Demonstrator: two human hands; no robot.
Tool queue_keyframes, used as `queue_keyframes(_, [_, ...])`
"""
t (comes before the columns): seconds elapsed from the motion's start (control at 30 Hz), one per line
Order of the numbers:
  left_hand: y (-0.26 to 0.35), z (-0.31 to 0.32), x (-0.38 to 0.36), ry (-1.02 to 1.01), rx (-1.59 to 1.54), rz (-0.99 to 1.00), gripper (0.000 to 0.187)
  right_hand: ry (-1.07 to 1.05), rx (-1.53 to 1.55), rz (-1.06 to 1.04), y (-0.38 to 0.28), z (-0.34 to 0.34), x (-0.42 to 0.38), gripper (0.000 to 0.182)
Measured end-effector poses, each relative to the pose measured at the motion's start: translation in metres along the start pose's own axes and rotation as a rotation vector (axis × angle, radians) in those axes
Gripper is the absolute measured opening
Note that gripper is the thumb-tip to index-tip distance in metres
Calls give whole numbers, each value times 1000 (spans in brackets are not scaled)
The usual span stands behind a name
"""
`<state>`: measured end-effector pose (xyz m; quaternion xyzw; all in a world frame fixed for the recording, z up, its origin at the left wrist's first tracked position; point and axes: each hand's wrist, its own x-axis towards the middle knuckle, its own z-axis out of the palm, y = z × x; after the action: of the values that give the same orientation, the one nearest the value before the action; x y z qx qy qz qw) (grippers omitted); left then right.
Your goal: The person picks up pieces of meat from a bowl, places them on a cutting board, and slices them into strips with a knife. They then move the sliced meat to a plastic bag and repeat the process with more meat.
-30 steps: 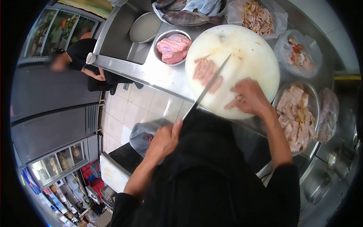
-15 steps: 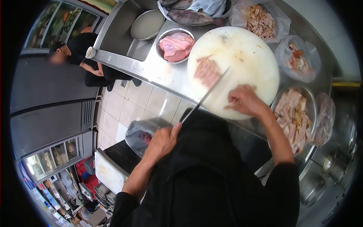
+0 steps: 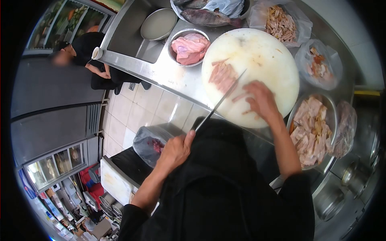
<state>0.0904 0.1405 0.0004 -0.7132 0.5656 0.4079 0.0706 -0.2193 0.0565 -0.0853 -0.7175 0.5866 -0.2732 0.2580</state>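
Observation:
A long knife is in my left hand, its handle wrapped by the fingers and its blade reaching over the round white cutting board. Beside the blade, on its left, lies a pile of pale meat strips. My right hand is low over the board to the right of the knife, slightly blurred, with its fingers spread. A loose meat strip shows by its fingertips, and another lies under the thumb side.
Raw pink meat fills a metal bowl left of the board. A whole fish lies behind. To the right are bagged cut strips, a bag of scraps and a bowl of sliced meat. A person sits beyond the sink.
My right hand has moved slightly up and left on the board, and its fingers have spread from a closer curl. The knife in my left hand has hardly moved.

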Motion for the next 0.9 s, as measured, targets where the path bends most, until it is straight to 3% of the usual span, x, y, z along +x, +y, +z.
queue_keyframes(0.3, [0,-2,1,10,7,40,69,232,41,-97,5,27,4,16])
queue_keyframes(0.4, [-2,-1,-1,17,14,55,67,169,57,-109,12,26,-4,16])
queue_keyframes(0.6, [7,-3,-15,-15,24,41,66,275,57,-182,14,41,-9,5])
queue_keyframes(0.9, [-7,-5,-31,-15,244,55,62,253,45,-158,13,40,-10,9])
